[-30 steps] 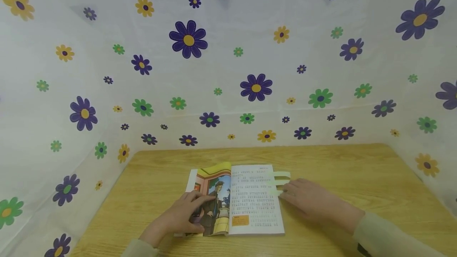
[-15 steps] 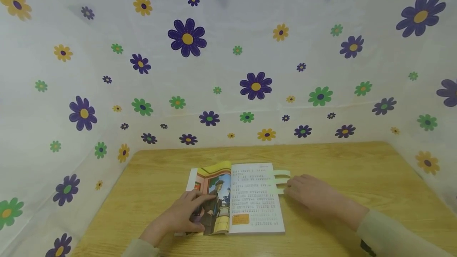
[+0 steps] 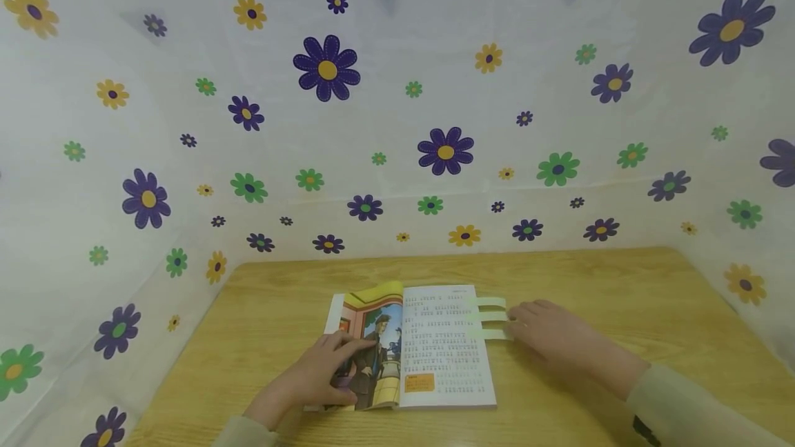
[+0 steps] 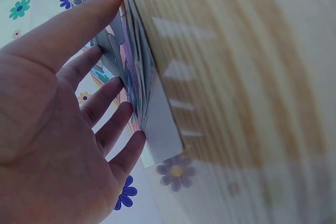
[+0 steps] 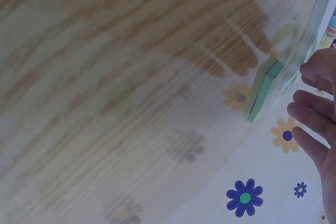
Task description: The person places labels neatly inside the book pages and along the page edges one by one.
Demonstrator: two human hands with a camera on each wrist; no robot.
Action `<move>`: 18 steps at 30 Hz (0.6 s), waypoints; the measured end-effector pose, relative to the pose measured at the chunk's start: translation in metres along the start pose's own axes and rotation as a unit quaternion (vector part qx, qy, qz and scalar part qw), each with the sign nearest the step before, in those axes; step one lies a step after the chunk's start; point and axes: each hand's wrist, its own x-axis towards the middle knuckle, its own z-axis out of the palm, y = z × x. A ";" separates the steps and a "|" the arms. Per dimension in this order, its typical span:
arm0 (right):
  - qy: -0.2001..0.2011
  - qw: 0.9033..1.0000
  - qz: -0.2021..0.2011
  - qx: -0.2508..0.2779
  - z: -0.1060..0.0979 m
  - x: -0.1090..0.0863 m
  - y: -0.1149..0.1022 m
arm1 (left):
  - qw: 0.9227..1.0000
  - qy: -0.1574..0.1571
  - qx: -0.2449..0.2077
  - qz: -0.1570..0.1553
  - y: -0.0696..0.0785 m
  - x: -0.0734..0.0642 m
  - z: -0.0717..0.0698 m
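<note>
An open book (image 3: 437, 381) lies on the wooden table, a coloured picture on its left page and printed text on its right page. My left hand (image 3: 317, 371) rests on the left page with fingers spread; the left wrist view shows its fingertips against the picture page (image 4: 107, 30) and the layered page edges beside them. Pale green sticky tabs (image 3: 493, 334) stick out past the book's right edge. Beside their outer ends is my right hand (image 3: 553, 333), fingers loosely bent. In the right wrist view a green tab (image 5: 265, 92) stands near the thumb, and I see nothing pinched.
The wooden table (image 3: 621, 295) extends around the book on all sides. A white flower-printed sheet (image 3: 397, 116) hangs behind it and along both sides.
My right hand has drawn back to the right from the tabs, so more of their length shows. The left hand and the book hold their places.
</note>
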 end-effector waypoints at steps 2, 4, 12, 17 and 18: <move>0.007 1.000 0.003 0.004 -0.001 -0.001 0.001 | 1.000 -0.002 -0.004 0.000 0.001 0.000 -0.001; 0.015 1.000 0.004 0.003 -0.002 -0.003 0.002 | 1.000 -0.004 -0.002 0.000 0.001 0.000 -0.001; 0.028 0.999 0.015 0.006 0.000 -0.005 0.009 | 1.000 -0.006 0.003 -0.001 0.001 0.000 -0.001; 0.026 0.999 0.025 -0.002 0.000 -0.007 0.014 | 1.000 -0.003 0.005 0.002 0.003 0.000 -0.001; 0.025 0.999 0.027 -0.007 0.000 -0.007 0.015 | 1.000 -0.002 0.003 0.003 0.002 0.000 -0.002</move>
